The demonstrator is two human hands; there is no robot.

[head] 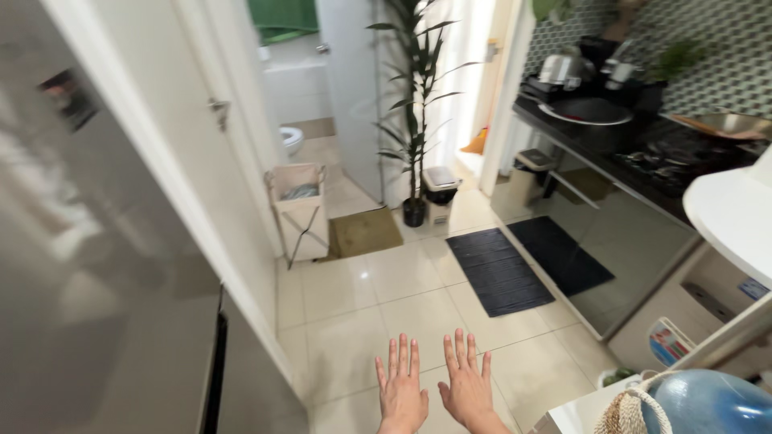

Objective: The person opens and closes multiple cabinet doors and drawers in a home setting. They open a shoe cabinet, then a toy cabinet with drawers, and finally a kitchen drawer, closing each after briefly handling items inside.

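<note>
Both hands are stretched out side by side low in the view, palms down and backs up, over the pale tiled floor (362, 297). The left hand (401, 394) is spread flat with its fingers straight and a little apart, and it holds nothing. The right hand (466, 387) is just beside it, close but not touching, equally flat and open with fingers fanned, and it too grips nothing. Neither hand touches anything; they hang in the air above the floor tiles. Nearest to them on the right is a blue rounded thing (708, 402) with a woven handle (635, 410), resting at the lower right corner on a white surface. Further ahead two dark mats (498, 269) lie on the floor along the glossy black front of the counter (595, 145), which carries a sink, pots and a stove top. A tall potted plant (414, 120) stands near the far wall beside a small bin (440, 189). A cloth laundry hamper (299, 209) on a folding frame stands by an open doorway, with a brown mat (363, 231) just beside it. A grey door (96, 241) fills the left side.
</note>
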